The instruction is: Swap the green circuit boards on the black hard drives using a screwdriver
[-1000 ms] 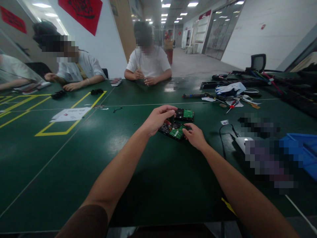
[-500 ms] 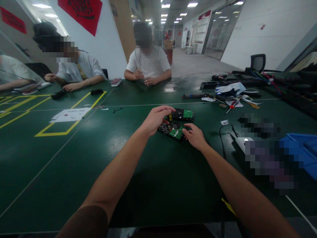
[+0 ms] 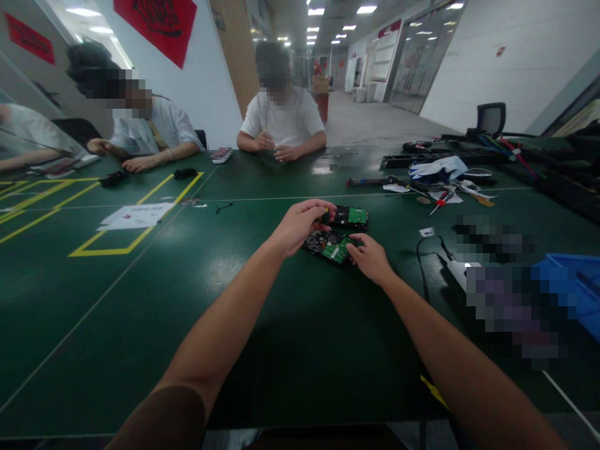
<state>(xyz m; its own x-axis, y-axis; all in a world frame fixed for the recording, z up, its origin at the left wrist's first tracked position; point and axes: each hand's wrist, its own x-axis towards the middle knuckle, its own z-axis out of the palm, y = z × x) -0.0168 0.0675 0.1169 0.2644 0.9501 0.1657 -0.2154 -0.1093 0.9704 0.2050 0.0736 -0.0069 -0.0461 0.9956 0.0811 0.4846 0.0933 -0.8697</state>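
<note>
A hard drive [image 3: 334, 250] with a green circuit board facing up lies on the dark green table. My right hand [image 3: 370, 256] grips its right edge between thumb and fingers. My left hand [image 3: 302, 226] is closed above the drive's left part, around a short screwdriver [image 3: 327, 214] with a yellow and black handle; its tip is hidden by the fingers. Just behind, a second hard drive [image 3: 352, 216] lies flat, also board side up, partly covered by my left fingers.
Right of my hands lie a black cable [image 3: 420, 269] and a blue bin [image 3: 569, 290]. Farther back are a white glove [image 3: 438, 167], a red-handled screwdriver [image 3: 440, 201] and other tools. White paper [image 3: 135, 215] lies at left, by yellow tape. Several people sit across the table.
My left hand has turned slightly around the screwdriver, so less of its handle shows. The right hand stays on the drive's edge. The view has shifted a little.
</note>
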